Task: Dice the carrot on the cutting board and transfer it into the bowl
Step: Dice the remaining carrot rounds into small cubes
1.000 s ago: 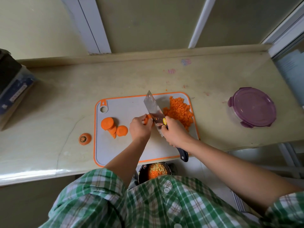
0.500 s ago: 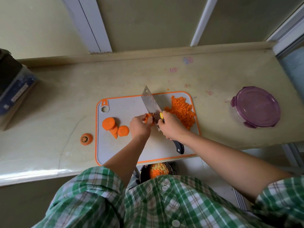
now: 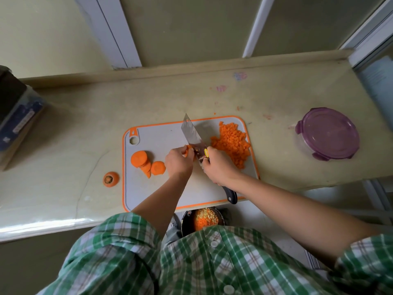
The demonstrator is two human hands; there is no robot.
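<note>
- A pale, yellowish stone counter (image 3: 191, 99) runs along a wall of the same tint, with a raised lip at its far edge. White frame bars rise behind it.
- Faint pink and blue smudges mark the counter near its far edge.
- At the counter's left end sits a dark box (image 3: 14, 116), and towards the right end a round container with a purple clip lid (image 3: 330, 133).
- A grey cutting board (image 3: 161, 133) with an orange rim lies at the middle of the near edge.
- The left hand (image 3: 178, 161) has its fingers curled down over a small carrot piece (image 3: 188, 150), holding it to the middle of the board right against the blade.
- The right hand (image 3: 217, 165) is wrapped tight round the grip of a broad knife (image 3: 191, 133). Its blade points to the board's far edge and its dark butt reaches the near edge.
- A heap of diced carrot (image 3: 231, 143), small bright orange cubes, fills the board's far right corner.
- Thick carrot rounds (image 3: 139, 159) lie overlapping on the left half of the board.
- A cut carrot top (image 3: 110, 178) sits on the counter just off the board's left edge.
- Below the counter's near edge, a dark bowl (image 3: 204, 217) shows orange and pale diced bits, half hidden by a green plaid shirt (image 3: 212, 262).
</note>
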